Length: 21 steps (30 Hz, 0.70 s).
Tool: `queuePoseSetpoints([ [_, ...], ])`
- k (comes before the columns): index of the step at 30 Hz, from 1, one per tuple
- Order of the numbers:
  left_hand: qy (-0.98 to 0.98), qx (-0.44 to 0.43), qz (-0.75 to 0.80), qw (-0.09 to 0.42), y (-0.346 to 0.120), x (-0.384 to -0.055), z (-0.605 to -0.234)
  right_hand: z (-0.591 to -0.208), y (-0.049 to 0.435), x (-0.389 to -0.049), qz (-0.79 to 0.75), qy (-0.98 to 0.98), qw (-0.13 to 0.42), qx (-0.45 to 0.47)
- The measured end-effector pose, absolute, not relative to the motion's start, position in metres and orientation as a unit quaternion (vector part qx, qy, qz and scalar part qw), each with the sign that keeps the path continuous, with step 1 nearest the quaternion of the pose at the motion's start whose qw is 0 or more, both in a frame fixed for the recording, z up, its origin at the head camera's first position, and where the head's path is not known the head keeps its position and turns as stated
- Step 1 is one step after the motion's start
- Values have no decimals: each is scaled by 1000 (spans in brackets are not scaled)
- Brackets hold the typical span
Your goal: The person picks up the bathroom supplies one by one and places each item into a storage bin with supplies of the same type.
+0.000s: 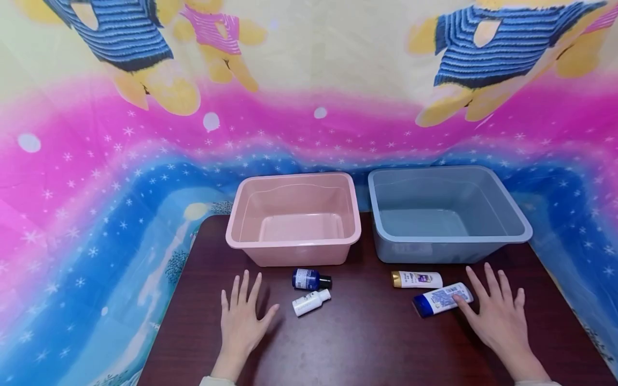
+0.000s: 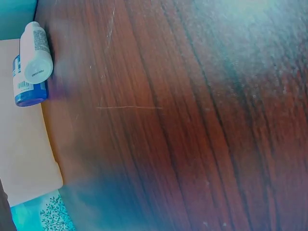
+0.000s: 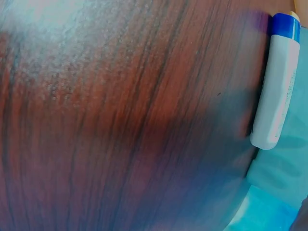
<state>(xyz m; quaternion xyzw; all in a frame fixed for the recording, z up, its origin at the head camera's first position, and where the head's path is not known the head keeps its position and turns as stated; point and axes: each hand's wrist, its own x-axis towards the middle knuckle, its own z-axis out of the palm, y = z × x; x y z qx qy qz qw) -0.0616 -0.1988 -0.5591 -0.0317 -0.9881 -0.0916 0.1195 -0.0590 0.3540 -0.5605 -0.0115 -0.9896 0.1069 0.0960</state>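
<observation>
My left hand (image 1: 243, 316), fingers spread and holding nothing, is over the left part of the table. To its right lie a dark blue bottle with a black cap (image 1: 306, 279) and a small white bottle (image 1: 309, 303); the left wrist view shows that white bottle (image 2: 36, 53) overlapping the blue one (image 2: 30, 97). My right hand (image 1: 499, 319) is likewise spread, its thumb tip overlapping a white bottle with a blue cap (image 1: 444, 299); whether it touches, I cannot tell. Behind that bottle lies a white bottle with a gold cap (image 1: 417, 279). The blue-capped bottle (image 3: 276, 86) also appears in the right wrist view.
A pink basin (image 1: 294, 252) stands at the back of the dark wood table (image 1: 347, 348), behind the left pair of bottles. Beside it on the right is a grey-blue basin (image 1: 444, 252). Nothing lies inside either. A patterned cloth (image 1: 309, 128) hangs behind the table.
</observation>
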Motion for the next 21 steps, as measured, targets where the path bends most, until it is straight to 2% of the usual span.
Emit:
queuePoseSetpoints([
  [12,-987,-13,-107,123,-207,-64,-551,-560,351,-58,113,-989,100,-9],
  [21,-973,-26,-145,175,-216,-64,-544,-560,350,-55,117,-987,108,2],
])
